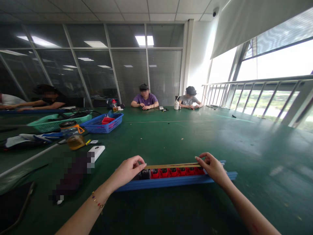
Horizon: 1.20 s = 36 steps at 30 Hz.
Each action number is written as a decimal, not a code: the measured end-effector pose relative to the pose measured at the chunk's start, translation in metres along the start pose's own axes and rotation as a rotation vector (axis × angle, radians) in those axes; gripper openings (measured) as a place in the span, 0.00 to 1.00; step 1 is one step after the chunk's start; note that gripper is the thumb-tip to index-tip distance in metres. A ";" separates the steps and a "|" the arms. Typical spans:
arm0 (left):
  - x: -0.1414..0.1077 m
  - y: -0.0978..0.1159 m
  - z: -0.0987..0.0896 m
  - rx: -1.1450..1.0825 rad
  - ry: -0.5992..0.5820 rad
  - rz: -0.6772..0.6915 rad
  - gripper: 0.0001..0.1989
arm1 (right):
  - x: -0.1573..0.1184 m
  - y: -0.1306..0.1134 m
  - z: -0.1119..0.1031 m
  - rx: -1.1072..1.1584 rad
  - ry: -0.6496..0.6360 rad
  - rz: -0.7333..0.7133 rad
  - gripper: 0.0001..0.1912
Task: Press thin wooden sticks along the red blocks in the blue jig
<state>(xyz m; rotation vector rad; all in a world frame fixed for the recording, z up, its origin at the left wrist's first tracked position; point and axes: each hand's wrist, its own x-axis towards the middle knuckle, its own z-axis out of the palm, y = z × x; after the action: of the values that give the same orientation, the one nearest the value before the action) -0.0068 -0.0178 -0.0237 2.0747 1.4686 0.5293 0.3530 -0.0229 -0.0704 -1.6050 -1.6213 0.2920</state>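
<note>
Straight ahead of the wearer at twelve o'clock, as the head view shows, a long blue channel-shaped holder (176, 183) lies crosswise on the glossy green table (256, 156). Inside it stand a row of small red blocks with black tops (164, 173) and, toward its left end, a black block (146, 174). Along its far edge run thin tan strips (173, 166), spanning the gap between the two hands. The bare left hand (128, 168), a beaded bracelet (96, 199) at its wrist, has thumb and forefinger together, clamped on the strips' left end. The bare right hand (214, 168) bends over their right end with thumb and forefinger near them; whether those fingers grip the strips I cannot tell. Toward ten o'clock lies a white rounded device (99, 151), and past it a clear jar of amber liquid with an orange strap (75, 138). Near eleven, a blue plastic basket (97, 128) holds a red piece (107, 120), with a mint-green plastic basket (49, 125) just beside it. At the table's far side, a person in a purple shirt (146, 99) sits near twelve, and a person in a grey top (190, 99) toward one, beside a white bottle (176, 105).
</note>
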 end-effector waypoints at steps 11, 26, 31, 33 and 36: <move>0.001 -0.004 0.006 0.024 -0.017 0.000 0.18 | 0.002 0.000 0.002 -0.071 0.028 -0.001 0.19; -0.006 0.007 0.002 0.158 0.063 0.111 0.17 | -0.002 -0.005 0.002 -0.199 -0.054 -0.025 0.20; -0.002 0.009 -0.003 0.217 0.118 0.169 0.19 | -0.001 -0.004 0.001 -0.156 0.005 -0.073 0.22; 0.001 0.013 -0.005 0.229 0.091 0.212 0.19 | -0.002 -0.003 0.001 -0.155 0.042 -0.087 0.21; 0.004 0.020 -0.009 0.251 0.015 0.257 0.17 | -0.002 -0.002 0.002 -0.175 0.080 -0.139 0.19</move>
<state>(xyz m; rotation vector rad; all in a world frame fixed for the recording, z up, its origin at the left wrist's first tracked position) 0.0033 -0.0176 -0.0039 2.4820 1.3404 0.4782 0.3502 -0.0248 -0.0710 -1.6006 -1.7254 0.0130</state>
